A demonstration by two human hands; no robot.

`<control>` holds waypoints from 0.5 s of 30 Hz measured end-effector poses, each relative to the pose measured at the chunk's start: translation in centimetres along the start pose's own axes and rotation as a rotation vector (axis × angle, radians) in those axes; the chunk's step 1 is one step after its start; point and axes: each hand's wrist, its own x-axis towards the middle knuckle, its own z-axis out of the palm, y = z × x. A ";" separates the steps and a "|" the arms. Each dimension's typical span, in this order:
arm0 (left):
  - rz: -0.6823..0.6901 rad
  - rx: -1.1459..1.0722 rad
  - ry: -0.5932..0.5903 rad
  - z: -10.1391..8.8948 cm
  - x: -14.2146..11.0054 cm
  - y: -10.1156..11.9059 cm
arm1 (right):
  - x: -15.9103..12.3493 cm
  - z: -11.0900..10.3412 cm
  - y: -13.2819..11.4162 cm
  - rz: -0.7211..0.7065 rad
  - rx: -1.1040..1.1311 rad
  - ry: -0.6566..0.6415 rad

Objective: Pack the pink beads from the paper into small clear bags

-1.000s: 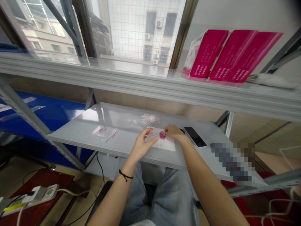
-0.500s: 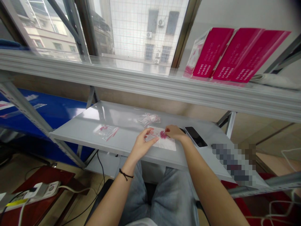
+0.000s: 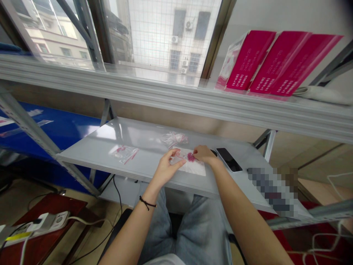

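Note:
Both hands meet over a white sheet [image 3: 196, 169] on the grey shelf board [image 3: 143, 141]. My left hand [image 3: 166, 168] pinches the edge of a small clear zip bag [image 3: 176, 159] with its fingers curled. Close to the right, my right hand [image 3: 202, 154] pinches at a small cluster of pink beads [image 3: 190, 157] at the bag's other end. The beads sit between the two hands, just above the sheet.
A clear bag with red bits [image 3: 123, 152] lies to the left, another small clear bag [image 3: 174, 138] lies behind the hands. A black phone [image 3: 228, 159] rests to the right. Pink boxes [image 3: 271, 60] stand on the upper shelf. A power strip [image 3: 41, 222] sits on the floor.
The hands stay in almost the same place, still pinching the bag and beads; only the view shifts slightly.

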 end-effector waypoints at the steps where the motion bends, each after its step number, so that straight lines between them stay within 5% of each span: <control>1: -0.003 0.000 0.000 0.0 0.0 0.0 | 0.0 0.0 -0.1 0.001 0.001 -0.002; 15: -0.001 0.037 -0.039 1.7 1.0 -0.3 | -1.0 -2.9 0.2 -0.158 0.150 0.057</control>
